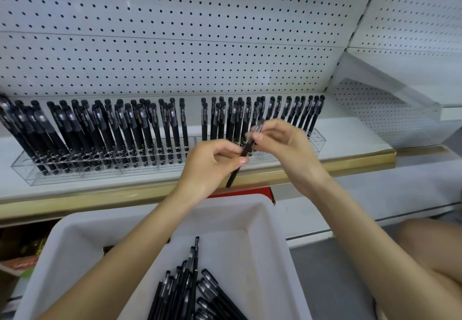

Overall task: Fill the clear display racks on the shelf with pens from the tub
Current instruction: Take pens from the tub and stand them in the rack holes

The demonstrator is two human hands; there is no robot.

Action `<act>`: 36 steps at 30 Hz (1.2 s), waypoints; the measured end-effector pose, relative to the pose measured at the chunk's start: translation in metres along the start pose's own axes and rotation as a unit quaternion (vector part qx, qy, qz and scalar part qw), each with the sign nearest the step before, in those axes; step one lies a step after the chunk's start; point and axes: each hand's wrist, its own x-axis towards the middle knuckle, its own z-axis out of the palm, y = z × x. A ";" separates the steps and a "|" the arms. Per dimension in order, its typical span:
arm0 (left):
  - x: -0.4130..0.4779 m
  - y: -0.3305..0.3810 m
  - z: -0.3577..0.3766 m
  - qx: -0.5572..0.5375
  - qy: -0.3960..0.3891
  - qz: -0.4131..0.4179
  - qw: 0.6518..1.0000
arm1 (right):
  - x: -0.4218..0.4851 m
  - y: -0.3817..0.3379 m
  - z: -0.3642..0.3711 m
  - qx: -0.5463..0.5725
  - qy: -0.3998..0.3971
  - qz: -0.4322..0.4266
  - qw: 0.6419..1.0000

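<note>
Both hands hold one black pen (246,150) in front of the shelf. My left hand (212,167) grips its lower barrel. My right hand (282,139) pinches its capped top end. Behind them two clear racks stand on the shelf: the left rack (27,172) and the right rack (317,139), both holding several upright black pens. A gap without pens shows between them near the middle. Below, the white tub (262,232) holds several loose black pens (190,287).
A white pegboard (175,32) backs the shelf, whose front has a gold edge strip (350,162). A clear acrylic panel (390,94) stands at the right. A red item (271,193) sits behind the tub. A bare knee (430,242) is at lower right.
</note>
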 end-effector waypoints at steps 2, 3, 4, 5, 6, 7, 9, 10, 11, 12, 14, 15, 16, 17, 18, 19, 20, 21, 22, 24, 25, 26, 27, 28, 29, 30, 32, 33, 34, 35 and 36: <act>0.000 -0.003 -0.006 0.140 0.020 0.066 0.988 | 0.006 -0.011 -0.011 0.024 0.038 -0.008 0.999; -0.001 -0.003 -0.011 0.227 0.026 0.102 0.968 | 0.011 -0.015 -0.016 0.013 0.062 -0.021 0.998; -0.002 -0.002 -0.015 0.311 0.026 0.133 0.941 | 0.016 -0.019 -0.022 -0.014 0.085 -0.043 0.995; -0.002 -0.003 -0.018 0.375 0.019 0.154 0.914 | 0.020 -0.021 -0.027 -0.051 0.103 -0.070 0.991; -0.001 -0.004 -0.021 0.417 0.007 0.165 0.894 | 0.025 -0.023 -0.031 -0.089 0.115 -0.097 0.985; 0.000 -0.006 -0.022 0.443 -0.005 0.168 0.881 | 0.029 -0.023 -0.035 -0.119 0.124 -0.119 0.978; 0.002 -0.014 -0.021 0.483 -0.022 0.165 0.860 | 0.036 -0.020 -0.038 -0.152 0.147 -0.147 0.966; 0.003 -0.019 -0.020 0.498 -0.028 0.165 0.851 | 0.040 -0.019 -0.038 -0.158 0.163 -0.157 0.961; 0.003 -0.024 -0.020 0.510 -0.033 0.166 0.844 | 0.044 -0.016 -0.037 -0.161 0.176 -0.164 0.957; 0.003 -0.028 -0.019 0.516 -0.035 0.166 0.839 | 0.047 -0.013 -0.036 -0.160 0.186 -0.169 0.955; 0.003 -0.034 -0.019 0.526 -0.036 0.168 0.833 | 0.051 -0.005 -0.033 -0.159 0.194 -0.167 0.953; 0.003 -0.036 -0.019 0.532 -0.035 0.170 0.829 | 0.053 -0.001 -0.032 -0.159 0.194 -0.165 0.954; 0.003 -0.037 -0.019 0.536 -0.034 0.171 0.826 | 0.054 0.002 -0.031 -0.163 0.191 -0.163 0.954; 0.003 -0.037 -0.019 0.540 -0.033 0.169 0.824 | 0.055 0.005 -0.031 -0.171 0.185 -0.161 0.954; 0.004 -0.037 -0.019 0.543 -0.033 0.168 0.822 | 0.056 0.008 -0.031 -0.182 0.177 -0.159 0.954; 0.004 -0.037 -0.019 0.546 -0.035 0.166 0.820 | 0.056 0.011 -0.031 -0.195 0.166 -0.155 0.954; 0.004 -0.037 -0.018 0.549 -0.037 0.165 0.819 | 0.057 0.014 -0.031 -0.212 0.157 -0.151 0.953; 0.003 -0.038 -0.019 0.551 -0.038 0.165 0.817 | 0.057 0.018 -0.031 -0.230 0.149 -0.146 0.950; 0.004 -0.038 -0.019 0.554 -0.037 0.167 0.815 | 0.057 0.023 -0.031 -0.248 0.146 -0.144 0.947; 0.003 -0.038 -0.019 0.557 -0.037 0.166 0.813 | 0.058 0.032 -0.032 -0.273 0.146 -0.149 0.939; 0.004 -0.038 -0.019 0.556 -0.039 0.165 0.814 | 0.058 0.036 -0.033 -0.281 0.149 -0.157 0.935; 0.004 -0.039 -0.019 0.555 -0.040 0.165 0.814 | 0.059 0.038 -0.035 -0.292 0.152 -0.167 0.930; 0.004 -0.039 -0.019 0.555 -0.042 0.164 0.814 | 0.059 0.039 -0.036 -0.306 0.156 -0.175 0.923; 0.004 -0.038 -0.019 0.556 -0.044 0.164 0.814 | 0.060 0.040 -0.037 -0.320 0.158 -0.181 0.916; 0.005 -0.038 -0.020 0.556 -0.047 0.164 0.813 | 0.061 0.039 -0.038 -0.333 0.157 -0.185 0.911; 0.005 -0.038 -0.020 0.557 -0.049 0.166 0.812 | 0.062 0.039 -0.038 -0.344 0.155 -0.189 0.907; 0.005 -0.036 -0.021 0.563 -0.054 0.166 0.808 | 0.063 0.037 -0.039 -0.362 0.146 -0.195 0.900; 0.005 -0.036 -0.021 0.566 -0.057 0.167 0.805 | 0.063 0.036 -0.040 -0.368 0.140 -0.196 0.898; 0.005 -0.036 -0.022 0.570 -0.061 0.170 0.802 | 0.063 0.035 -0.040 -0.373 0.134 -0.196 0.897; 0.005 -0.036 -0.022 0.574 -0.064 0.173 0.798 | 0.063 0.035 -0.040 -0.378 0.128 -0.196 0.896; 0.004 -0.035 -0.023 0.578 -0.065 0.177 0.794 | 0.063 0.034 -0.041 -0.381 0.123 -0.194 0.896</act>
